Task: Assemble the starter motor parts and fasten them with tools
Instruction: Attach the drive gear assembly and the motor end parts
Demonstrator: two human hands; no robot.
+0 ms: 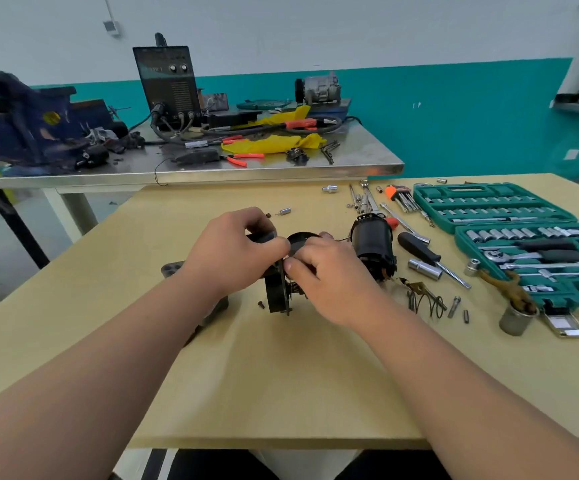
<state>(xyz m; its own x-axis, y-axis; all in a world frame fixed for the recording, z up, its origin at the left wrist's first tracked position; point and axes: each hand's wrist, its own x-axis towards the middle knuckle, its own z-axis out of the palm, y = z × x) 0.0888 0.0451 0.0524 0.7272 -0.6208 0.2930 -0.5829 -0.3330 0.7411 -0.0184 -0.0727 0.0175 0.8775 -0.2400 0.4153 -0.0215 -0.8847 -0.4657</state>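
A black starter motor body (278,289) stands in the middle of the yellow table (281,375), mostly covered by both hands. My left hand (236,251) grips its upper left part, fingers curled over a dark cylindrical piece. My right hand (329,275) holds the right side, thumb and fingers pinching at the black round end (300,239). A black armature housing (372,245) stands upright just right of my right hand. A grey mount piece (172,268) shows behind my left wrist.
An open green socket set (509,230) fills the right side, with a black-handled screwdriver (426,256), a long socket (424,269), a spring (426,301), bolts and hex keys (402,197) around it. A metal bench (211,168) with a welder and vise stands behind.
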